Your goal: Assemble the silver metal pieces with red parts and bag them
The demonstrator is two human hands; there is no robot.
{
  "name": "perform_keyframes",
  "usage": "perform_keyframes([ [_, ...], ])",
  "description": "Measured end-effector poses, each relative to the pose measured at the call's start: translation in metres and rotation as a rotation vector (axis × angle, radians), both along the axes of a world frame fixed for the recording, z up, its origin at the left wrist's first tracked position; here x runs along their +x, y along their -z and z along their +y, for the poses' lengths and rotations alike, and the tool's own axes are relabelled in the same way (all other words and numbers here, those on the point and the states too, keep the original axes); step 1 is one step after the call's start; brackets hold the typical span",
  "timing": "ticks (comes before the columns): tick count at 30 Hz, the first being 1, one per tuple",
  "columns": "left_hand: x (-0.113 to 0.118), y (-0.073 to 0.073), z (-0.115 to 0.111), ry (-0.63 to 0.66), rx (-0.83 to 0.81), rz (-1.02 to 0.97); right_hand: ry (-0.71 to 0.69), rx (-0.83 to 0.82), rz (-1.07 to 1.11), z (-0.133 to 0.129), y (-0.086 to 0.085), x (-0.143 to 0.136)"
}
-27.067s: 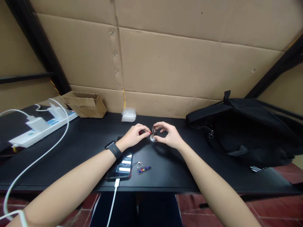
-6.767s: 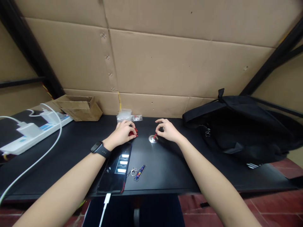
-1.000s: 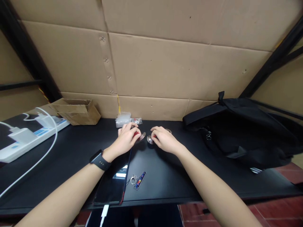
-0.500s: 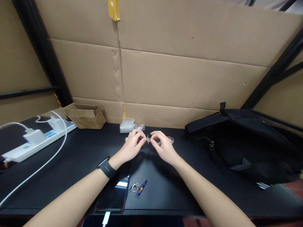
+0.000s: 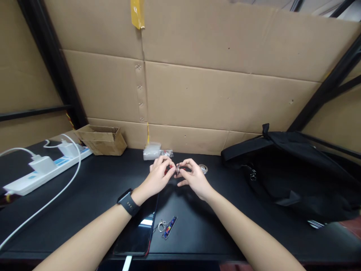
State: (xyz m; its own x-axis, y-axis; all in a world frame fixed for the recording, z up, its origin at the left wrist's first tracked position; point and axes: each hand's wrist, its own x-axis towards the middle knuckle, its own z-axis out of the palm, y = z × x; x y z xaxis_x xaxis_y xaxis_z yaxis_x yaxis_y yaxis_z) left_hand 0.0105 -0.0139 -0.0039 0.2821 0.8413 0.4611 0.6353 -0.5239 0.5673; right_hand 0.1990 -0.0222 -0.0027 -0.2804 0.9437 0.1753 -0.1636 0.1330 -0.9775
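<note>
Both my hands meet over the middle of the black table. My left hand pinches a small item with red parts, mostly hidden by the fingers. Thumb and forefinger of my right hand close on the same small object, which looks thin, round and metallic. Behind my right hand lies a round clear item. Nearer the front edge are a colourful charm and a metal ring, beside a dark phone partly under my left wrist.
At the left are a white power strip with chargers and cables, and a cardboard box. Clear plastic packets lie at the back. A black bag fills the right side.
The fingers of my right hand have shifted round the small object, with lower fingers now spread below it. The object is turned slightly. The whole view has moved a little.
</note>
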Motion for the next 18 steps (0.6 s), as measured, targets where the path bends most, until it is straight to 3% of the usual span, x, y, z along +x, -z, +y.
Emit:
perform_keyframes([
  [7,0.003,0.0,-0.003,-0.009,0.003,0.047,-0.013,-0.033,-0.056,0.003,0.0,0.004],
  [10,-0.006,-0.003,0.002,-0.04,0.041,0.107,0.028,-0.053,-0.093,0.007,0.001,0.007],
  [14,-0.039,-0.01,0.023,-0.258,0.11,0.158,0.079,-0.054,-0.193,0.01,-0.003,0.013],
  [18,-0.071,-0.007,0.047,-0.485,0.064,0.131,0.02,0.014,-0.282,0.013,-0.003,0.022],
])
